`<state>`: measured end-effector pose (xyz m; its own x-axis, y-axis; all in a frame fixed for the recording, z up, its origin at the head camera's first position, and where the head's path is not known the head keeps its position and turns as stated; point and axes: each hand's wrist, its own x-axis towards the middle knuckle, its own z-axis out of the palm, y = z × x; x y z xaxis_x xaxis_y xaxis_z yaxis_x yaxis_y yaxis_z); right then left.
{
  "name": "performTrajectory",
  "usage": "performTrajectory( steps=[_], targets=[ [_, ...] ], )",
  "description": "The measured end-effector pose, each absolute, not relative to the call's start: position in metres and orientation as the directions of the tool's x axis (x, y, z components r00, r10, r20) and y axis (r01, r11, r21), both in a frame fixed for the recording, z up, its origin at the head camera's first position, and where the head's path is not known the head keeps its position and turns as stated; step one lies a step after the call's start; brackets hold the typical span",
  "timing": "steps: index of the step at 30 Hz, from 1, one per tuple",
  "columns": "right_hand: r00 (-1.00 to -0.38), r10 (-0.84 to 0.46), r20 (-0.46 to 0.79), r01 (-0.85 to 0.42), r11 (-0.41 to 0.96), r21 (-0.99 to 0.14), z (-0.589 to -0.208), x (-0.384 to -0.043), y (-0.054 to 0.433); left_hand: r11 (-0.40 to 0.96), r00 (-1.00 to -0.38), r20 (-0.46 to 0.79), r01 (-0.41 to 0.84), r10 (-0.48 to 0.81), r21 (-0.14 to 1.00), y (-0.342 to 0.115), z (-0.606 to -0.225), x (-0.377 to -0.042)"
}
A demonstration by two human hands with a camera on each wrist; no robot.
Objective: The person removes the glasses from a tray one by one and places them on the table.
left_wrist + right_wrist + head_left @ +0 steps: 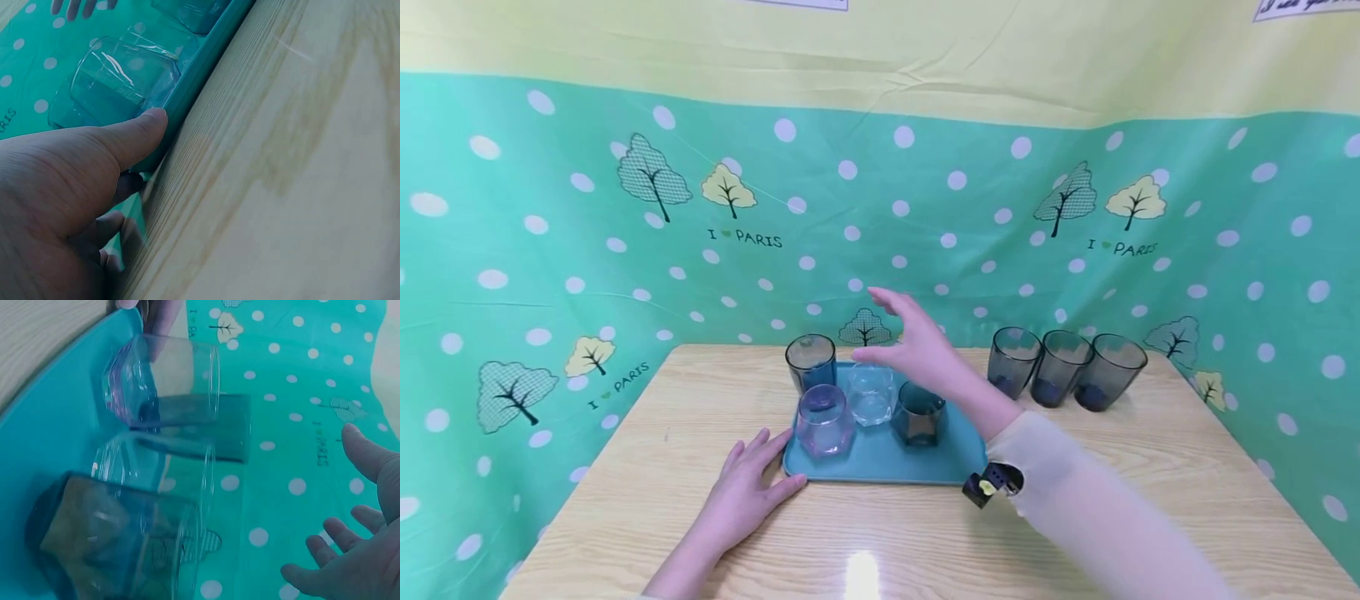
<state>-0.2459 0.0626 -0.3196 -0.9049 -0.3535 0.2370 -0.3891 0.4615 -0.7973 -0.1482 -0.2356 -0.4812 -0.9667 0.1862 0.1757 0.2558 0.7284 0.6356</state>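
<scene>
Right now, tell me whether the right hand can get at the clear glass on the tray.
Probably yes: the right hand is empty and raised near the clear glass, whose mouth looks uncovered. The purple-tinted glass and short dark glass crowd its sides.

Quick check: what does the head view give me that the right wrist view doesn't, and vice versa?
Only the head view: three tall dark glasses in a row, and the right sleeve.

Only the right wrist view: the right hand with its four fingers seen apart; from the head they overlap.

Both: the blue tray bearing a pinkish glass, a clear glass and a short dark glass, plus the right hand, holding nothing.
</scene>
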Motion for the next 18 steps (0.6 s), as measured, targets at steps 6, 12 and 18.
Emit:
performTrajectory(
  steps=[6, 12, 18],
  targets=[
    [-0.900, -0.375, 0.222, -0.387, 0.455, -0.802, -0.326, -0.252, 0.043, 0.730, -0.964, 0.187, 0.265, 0.188, 0.630, -0.235, -0.482, -0.149],
    [-0.906, -0.382, 0.184, -0.367, 0.491, -0.790, -0.335, -0.258, 0.023, 0.731, -0.962, 0.190, 0.272, 0.195, 0.626, -0.234, -0.481, -0.148],
    [-0.902, -0.400, 0.161, -0.368, 0.518, -0.772, -0.343, -0.259, 0.006, 0.728, -0.965, 0.177, 0.262, 0.193, 0.634, -0.235, -0.480, -0.148]
  ],
)
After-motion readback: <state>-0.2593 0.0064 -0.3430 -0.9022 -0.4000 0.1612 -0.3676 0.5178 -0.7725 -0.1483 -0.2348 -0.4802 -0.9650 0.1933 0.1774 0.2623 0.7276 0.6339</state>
